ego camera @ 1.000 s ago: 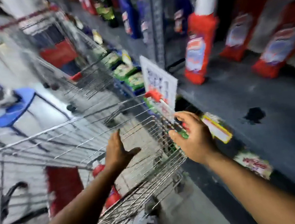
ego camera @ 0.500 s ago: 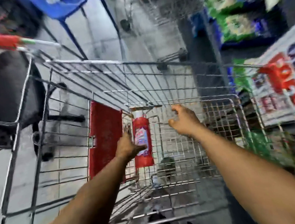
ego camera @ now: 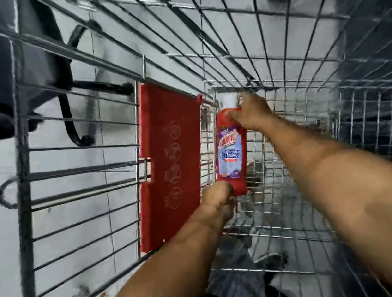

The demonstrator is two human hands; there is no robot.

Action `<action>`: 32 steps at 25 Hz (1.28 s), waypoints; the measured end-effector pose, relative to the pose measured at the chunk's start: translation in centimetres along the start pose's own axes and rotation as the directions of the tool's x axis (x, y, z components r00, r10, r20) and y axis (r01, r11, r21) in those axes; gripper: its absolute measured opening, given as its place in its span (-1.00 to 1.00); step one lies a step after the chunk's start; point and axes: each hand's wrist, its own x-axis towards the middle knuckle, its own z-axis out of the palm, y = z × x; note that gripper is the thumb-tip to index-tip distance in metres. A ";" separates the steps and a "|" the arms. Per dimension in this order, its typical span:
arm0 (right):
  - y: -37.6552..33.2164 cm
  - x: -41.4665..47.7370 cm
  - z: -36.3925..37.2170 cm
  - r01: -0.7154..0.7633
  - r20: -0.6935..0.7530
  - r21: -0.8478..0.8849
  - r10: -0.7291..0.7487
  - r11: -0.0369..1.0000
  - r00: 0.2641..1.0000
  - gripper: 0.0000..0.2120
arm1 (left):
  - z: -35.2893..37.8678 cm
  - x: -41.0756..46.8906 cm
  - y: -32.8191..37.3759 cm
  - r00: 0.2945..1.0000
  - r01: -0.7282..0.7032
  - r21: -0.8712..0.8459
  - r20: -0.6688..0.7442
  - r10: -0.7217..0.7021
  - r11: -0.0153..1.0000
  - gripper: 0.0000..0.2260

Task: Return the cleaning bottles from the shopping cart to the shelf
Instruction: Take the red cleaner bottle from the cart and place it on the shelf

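Head view: red cleaning bottle (ego camera: pixel 231 153) inside wire shopping cart (ego camera: pixel 279 66), fingers of both hands gripping it.

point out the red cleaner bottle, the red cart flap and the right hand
red cleaner bottle (ego camera: pixel 231 158): head view, on its label
red cart flap (ego camera: pixel 169 157): head view, panel middle
right hand (ego camera: pixel 251 112): head view, back of hand

Dim, flat light – motion blur smears the frame, wires bowed at the wide-angle edges

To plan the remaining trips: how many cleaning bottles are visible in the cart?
1. The red bottle lies in the cart, right hand at its neck, left hand at its base.
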 end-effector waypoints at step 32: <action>2.8 -20.5 -13.4 0.301 -0.329 0.584 -0.120 0.754 0.937 -0.57 | 1.3 -13.3 -0.5 0.960 -0.220 0.181 0.215 0.180 0.958 -0.78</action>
